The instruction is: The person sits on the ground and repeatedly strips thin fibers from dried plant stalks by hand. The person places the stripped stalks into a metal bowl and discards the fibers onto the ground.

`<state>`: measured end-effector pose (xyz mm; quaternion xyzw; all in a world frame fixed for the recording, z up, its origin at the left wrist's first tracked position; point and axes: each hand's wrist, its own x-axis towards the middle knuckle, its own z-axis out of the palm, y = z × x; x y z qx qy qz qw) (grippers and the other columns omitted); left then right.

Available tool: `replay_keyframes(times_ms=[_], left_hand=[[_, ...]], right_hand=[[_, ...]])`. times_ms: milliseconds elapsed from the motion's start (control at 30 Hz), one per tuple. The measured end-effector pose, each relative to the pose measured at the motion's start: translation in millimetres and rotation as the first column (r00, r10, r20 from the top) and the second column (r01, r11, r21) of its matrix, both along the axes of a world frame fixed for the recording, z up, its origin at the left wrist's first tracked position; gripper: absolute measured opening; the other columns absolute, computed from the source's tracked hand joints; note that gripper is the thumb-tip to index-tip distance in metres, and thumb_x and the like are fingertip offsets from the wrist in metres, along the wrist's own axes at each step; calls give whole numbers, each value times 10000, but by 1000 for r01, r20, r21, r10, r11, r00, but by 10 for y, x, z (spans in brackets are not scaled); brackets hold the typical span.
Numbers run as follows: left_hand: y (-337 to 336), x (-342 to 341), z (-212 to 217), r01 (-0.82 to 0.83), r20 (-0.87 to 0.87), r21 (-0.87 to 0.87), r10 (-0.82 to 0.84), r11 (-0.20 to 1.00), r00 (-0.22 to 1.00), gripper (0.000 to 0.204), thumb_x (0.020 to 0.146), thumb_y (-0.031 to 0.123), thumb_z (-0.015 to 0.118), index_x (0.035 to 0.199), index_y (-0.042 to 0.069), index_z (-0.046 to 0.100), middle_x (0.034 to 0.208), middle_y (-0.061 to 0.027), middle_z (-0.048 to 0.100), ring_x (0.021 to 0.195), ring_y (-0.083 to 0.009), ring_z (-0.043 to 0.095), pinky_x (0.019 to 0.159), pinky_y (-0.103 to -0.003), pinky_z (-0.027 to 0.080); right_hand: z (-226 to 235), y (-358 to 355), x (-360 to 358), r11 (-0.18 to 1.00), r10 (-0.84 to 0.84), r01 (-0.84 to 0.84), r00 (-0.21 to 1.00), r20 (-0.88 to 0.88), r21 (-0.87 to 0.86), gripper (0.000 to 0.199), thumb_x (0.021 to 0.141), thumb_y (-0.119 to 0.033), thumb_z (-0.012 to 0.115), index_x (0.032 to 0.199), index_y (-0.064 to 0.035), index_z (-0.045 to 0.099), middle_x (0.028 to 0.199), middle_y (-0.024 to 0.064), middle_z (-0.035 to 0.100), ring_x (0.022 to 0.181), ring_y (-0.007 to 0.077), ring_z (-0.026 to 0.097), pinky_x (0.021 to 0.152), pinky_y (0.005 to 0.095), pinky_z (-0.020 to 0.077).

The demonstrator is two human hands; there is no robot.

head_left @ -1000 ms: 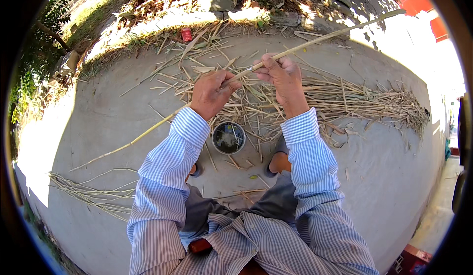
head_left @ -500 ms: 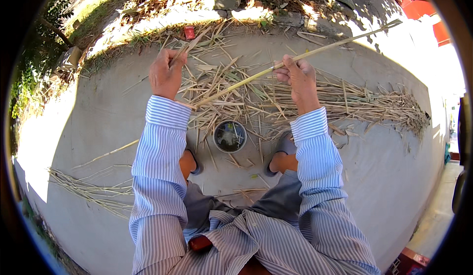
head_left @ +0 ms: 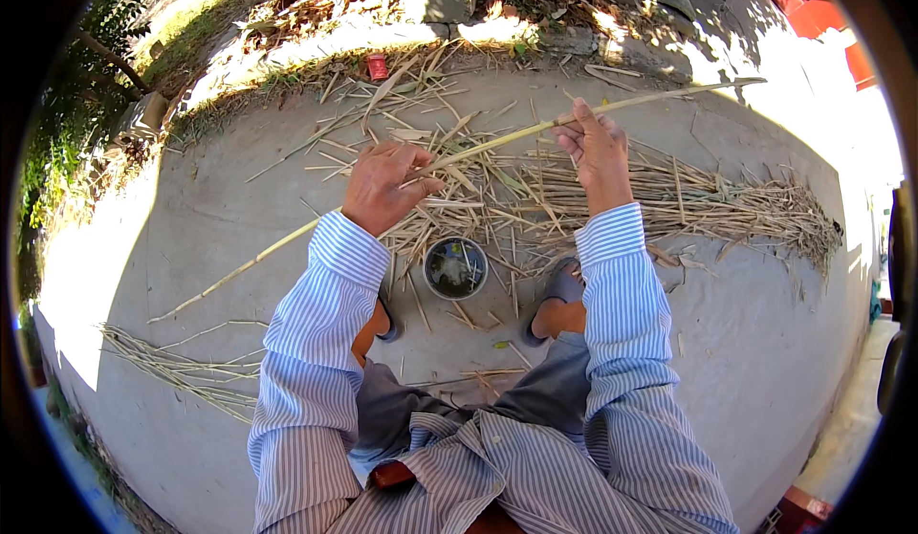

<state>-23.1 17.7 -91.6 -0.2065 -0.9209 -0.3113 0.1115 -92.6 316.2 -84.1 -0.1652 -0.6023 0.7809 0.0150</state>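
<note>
A long pale yellow-green stalk (head_left: 497,142) slants across in front of me, from the ground at lower left up to the far right. My right hand (head_left: 595,147) pinches it between thumb and fingers, right of its middle. My left hand (head_left: 387,185) closes round the same stalk farther left, back of the hand up; its grip is partly hidden. Below both hands lies a heap of dry leaf strips and stalk bits (head_left: 411,228). A long dry leaf strip (head_left: 387,89) shows beyond my left hand. Between my feet stands a round bowl (head_left: 486,270) with dark liquid and bits inside.
A thick bundle of dry stalks (head_left: 708,195) lies at the right. Several thin, cleaner stalks (head_left: 191,376) lie at the left. A small red packet (head_left: 377,66) sits near the stone edging (head_left: 335,35) at the back. Concrete ground (head_left: 220,190) surrounds these.
My left hand has let go of a dry leaf strip, come nearer and rightward, and closed on the stalk. The stalk's far end has dropped lower; my right hand has shifted slightly right.
</note>
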Motion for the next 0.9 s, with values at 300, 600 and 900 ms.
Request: replay_keyframes(times_ms=[300,600,900], left_hand=[[102,-135,-147,-104,-308,124,138,987,942,229,715,207,767,857,50,678,766,-88,655,781,-277,628,690,-394,467],[-321,-411,73,-340,207,772,295,537,933,147,857,140,693,850,4,637,789,-58,685,735,-101,618,674,-260,500],[17,-327,-18,-3,-187,72,17,997,982,294,765,268,753,905,26,664,923,-120,678,854,-288,629,748,-375,491]], right_hand=[[86,-79,58,990,54,-67,993,-105,-125,398,871,-272,693,1007,59,518,855,167,645,731,214,682,573,222,555],[143,-81,89,1000,1,-3,969,-246,-8,367,880,-252,682,1000,47,506,873,158,644,717,200,689,579,223,557],[209,-121,138,994,-58,77,972,-227,78,379,856,-268,711,931,39,502,802,149,646,673,199,693,539,220,545]])
